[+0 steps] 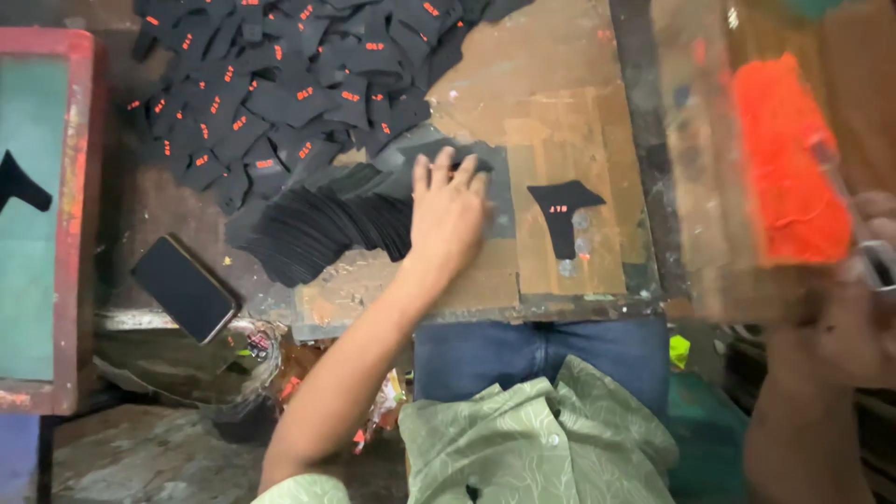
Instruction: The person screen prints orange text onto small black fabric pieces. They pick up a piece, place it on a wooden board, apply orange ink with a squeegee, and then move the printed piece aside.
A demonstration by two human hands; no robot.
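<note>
My left hand [450, 213] lies flat, fingers spread, on the right end of a fanned stack of black fabric pieces [322, 229]. Just right of it, a single black fabric piece [563, 213] with a small orange print lies on the worn wooden board [560, 93]. My right hand [863, 289], blurred at the right edge, grips the wooden screen-printing frame [719, 187], lifted and tilted, with a thick patch of orange ink [789, 159] on its mesh.
A heap of printed black pieces [280, 84] covers the back left. A dark phone [184, 287] lies at the left near a crumpled plastic bag [233, 369]. A red-framed screen [42, 215] stands at the far left edge.
</note>
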